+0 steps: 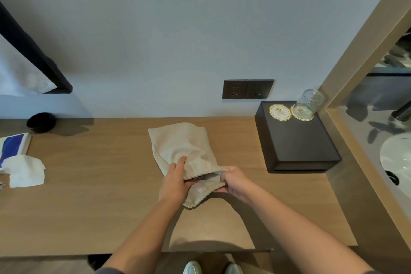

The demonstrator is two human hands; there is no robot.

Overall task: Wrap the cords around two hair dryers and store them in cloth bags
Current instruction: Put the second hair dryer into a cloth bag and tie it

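A beige cloth bag (pixel 180 142) lies bulging on the wooden desk (pixel 100 196), its mouth facing me. My left hand (pixel 175 178) grips the bag's left side at the mouth, thumb on top. My right hand (pixel 233 179) holds the right edge of the opening, where a dark gap shows. A second piece of beige cloth (pixel 200 193) lies under the mouth, between my hands. No hair dryer or cord is visible; the bag's contents are hidden.
A dark box (pixel 295 147) with two round coasters and an upturned glass (pixel 309 104) stands at the right. Wall sockets (pixel 248 89) sit behind. A black bowl (pixel 41 122) and white paper (pixel 25 170) lie at the left. A sink (pixel 398 158) is far right.
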